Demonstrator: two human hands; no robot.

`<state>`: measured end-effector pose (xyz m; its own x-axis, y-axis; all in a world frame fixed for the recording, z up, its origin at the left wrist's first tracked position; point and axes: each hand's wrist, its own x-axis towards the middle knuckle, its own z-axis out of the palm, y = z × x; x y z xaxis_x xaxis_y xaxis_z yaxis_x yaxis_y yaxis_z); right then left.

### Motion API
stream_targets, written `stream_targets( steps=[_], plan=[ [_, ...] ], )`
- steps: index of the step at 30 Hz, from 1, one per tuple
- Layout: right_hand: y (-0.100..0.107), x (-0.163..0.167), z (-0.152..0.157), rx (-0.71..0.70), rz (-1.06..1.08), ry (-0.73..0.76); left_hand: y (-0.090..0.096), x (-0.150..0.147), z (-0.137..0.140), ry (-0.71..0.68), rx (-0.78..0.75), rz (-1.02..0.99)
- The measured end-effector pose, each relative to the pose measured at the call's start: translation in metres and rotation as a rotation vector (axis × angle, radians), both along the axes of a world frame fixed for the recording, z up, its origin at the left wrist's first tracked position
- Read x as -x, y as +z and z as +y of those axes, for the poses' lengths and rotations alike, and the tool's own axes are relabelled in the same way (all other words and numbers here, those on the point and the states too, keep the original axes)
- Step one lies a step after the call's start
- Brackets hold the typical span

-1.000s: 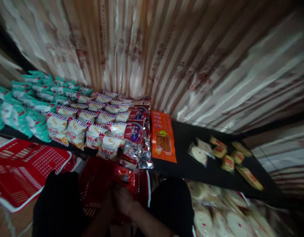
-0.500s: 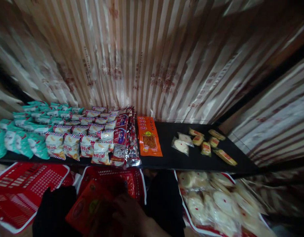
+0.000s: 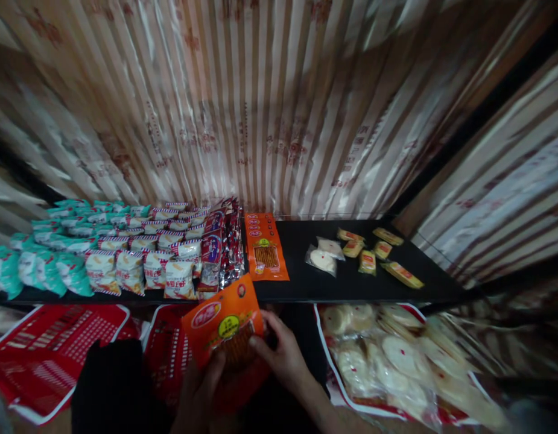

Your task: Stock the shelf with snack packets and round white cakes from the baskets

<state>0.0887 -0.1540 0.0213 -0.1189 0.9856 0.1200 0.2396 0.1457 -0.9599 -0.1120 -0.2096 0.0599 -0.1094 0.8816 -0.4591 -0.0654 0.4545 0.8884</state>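
Observation:
An orange snack bag with a clear window is held up in front of the shelf edge, tilted, between both hands. My right hand grips its right edge, thumb on the front and fingers behind. Low on the bag's left side is my left hand, its thumb over the front; its other fingers are in shadow. On the black shelf just beyond lies a matching orange bag, flat and face up. Dark red and silver packets stand in a stack to its left.
White shrimp-snack bags and teal bags fill the shelf's left side. White round packs and small yellow packs lie at right. Below are red baskets; the right one holds round pale packs.
The orange bag has come up out of the dark area over the middle basket toward the shelf edge. Both hands now show on it, and the view has shifted slightly.

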Motion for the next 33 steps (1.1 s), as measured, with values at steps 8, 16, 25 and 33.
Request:
stream_targets(
  steps=[8,16,25,33],
  plan=[
    [-0.002,-0.047,0.007,0.208,0.274,-0.154,0.000,-0.094,0.069,-0.105,-0.059,-0.061],
    [-0.026,-0.088,0.048,0.304,0.248,-0.318,-0.035,-0.131,0.101,-0.192,-0.095,0.073],
    [-0.038,-0.104,0.120,0.190,0.041,-0.362,-0.056,-0.152,0.106,-0.317,-0.434,0.608],
    [-0.041,-0.091,0.164,0.182,-0.136,-0.306,-0.078,-0.145,0.127,-0.282,-0.537,0.618]
  ],
)
